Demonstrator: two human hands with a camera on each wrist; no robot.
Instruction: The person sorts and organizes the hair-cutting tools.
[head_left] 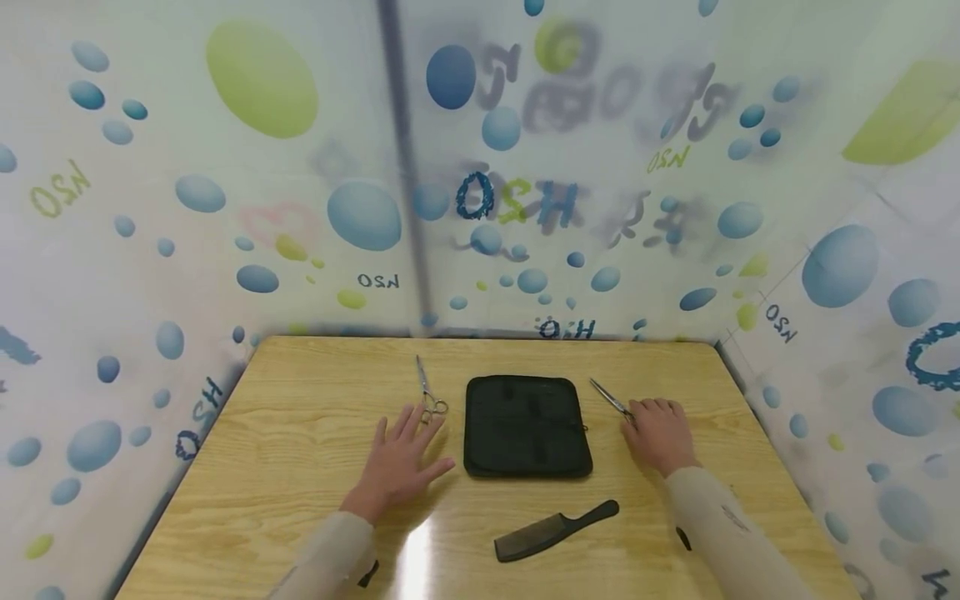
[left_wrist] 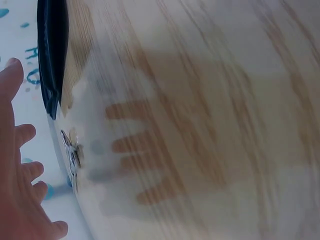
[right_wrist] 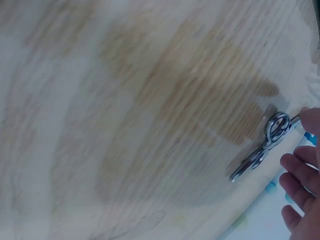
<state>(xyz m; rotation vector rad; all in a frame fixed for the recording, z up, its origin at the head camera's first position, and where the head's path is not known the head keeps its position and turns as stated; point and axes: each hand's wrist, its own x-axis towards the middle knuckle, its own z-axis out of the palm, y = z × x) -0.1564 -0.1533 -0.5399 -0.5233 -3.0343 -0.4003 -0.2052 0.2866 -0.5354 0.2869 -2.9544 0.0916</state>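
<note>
My left hand [head_left: 397, 467] is spread over the table, its fingertips near the rings of a pair of silver scissors [head_left: 425, 390]. In the left wrist view these scissors [left_wrist: 73, 156] lie beyond the fingers. My right hand [head_left: 662, 435] hovers by a second pair of scissors [head_left: 611, 397], whose blades point away and to the left. The right wrist view shows its fingers loosely bent and the scissors [right_wrist: 272, 136] on the tabletop, the thumb overlapping their blade end; contact cannot be told. Between the hands lies a black zip case [head_left: 528, 427].
A dark comb with a handle [head_left: 555, 531] lies slantwise in front of the case. The wooden table [head_left: 300, 417] meets patterned curtain-like walls [head_left: 637, 208] at its back and sides.
</note>
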